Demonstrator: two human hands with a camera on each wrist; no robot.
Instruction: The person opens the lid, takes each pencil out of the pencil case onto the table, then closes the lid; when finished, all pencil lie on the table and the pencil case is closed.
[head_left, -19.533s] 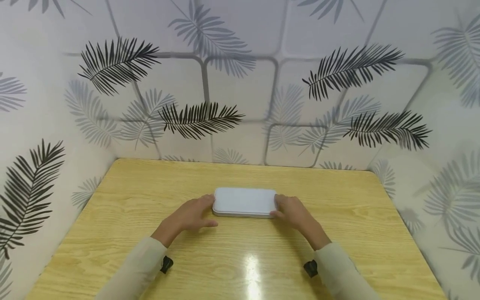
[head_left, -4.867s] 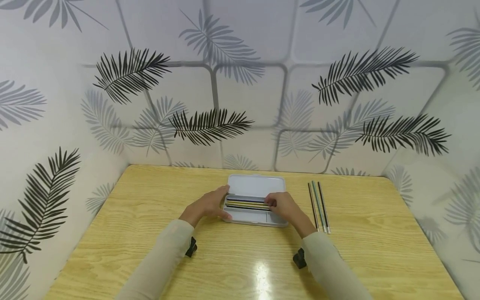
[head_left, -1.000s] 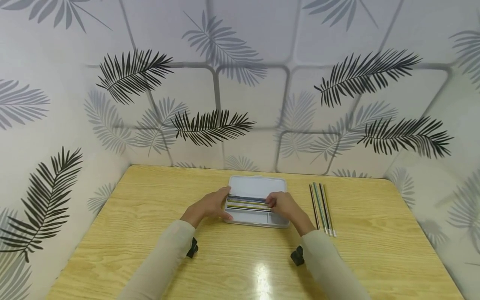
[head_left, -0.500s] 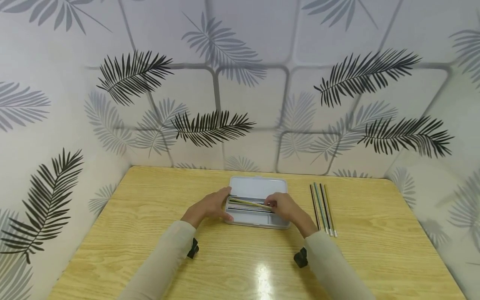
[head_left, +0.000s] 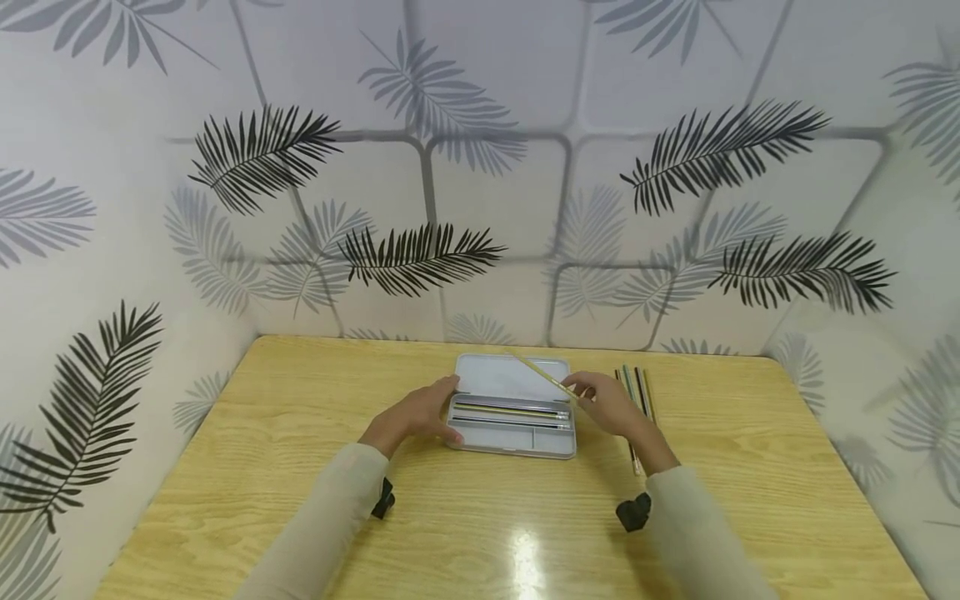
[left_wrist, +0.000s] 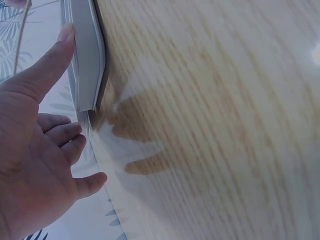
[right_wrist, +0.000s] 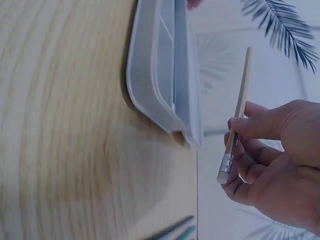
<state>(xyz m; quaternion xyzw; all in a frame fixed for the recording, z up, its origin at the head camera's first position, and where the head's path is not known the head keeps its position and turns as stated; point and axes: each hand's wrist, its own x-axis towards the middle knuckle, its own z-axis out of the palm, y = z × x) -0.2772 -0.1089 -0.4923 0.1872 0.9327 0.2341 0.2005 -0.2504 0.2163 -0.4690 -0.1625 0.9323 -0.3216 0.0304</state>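
An open white pencil case [head_left: 495, 436] lies on the wooden table, its lid [head_left: 483, 377] folded back behind it. My left hand [head_left: 418, 412] rests at the case's left end; in the left wrist view, the straight thumb [left_wrist: 64, 42] presses the wall of the case while other fingers hang free. Near the case's right end, my right hand [head_left: 613, 406] pinches a yellow pencil [right_wrist: 243, 90] between thumb and fingers close to its eraser. That pencil tilts up across the lid in the head view. Several striped pencils [head_left: 510, 410] with white erasers remain inside the case.
To the right of the case several pencils [head_left: 627, 375] lie side by side on the table [head_left: 337, 367], partly hidden by my right hand. Walls with a leaf pattern [head_left: 491, 200] close off the back and both sides.
The yellow pencil has come up out of the case, first tilting at its left end, and moved right in my right hand. My left hand has stayed at the case.
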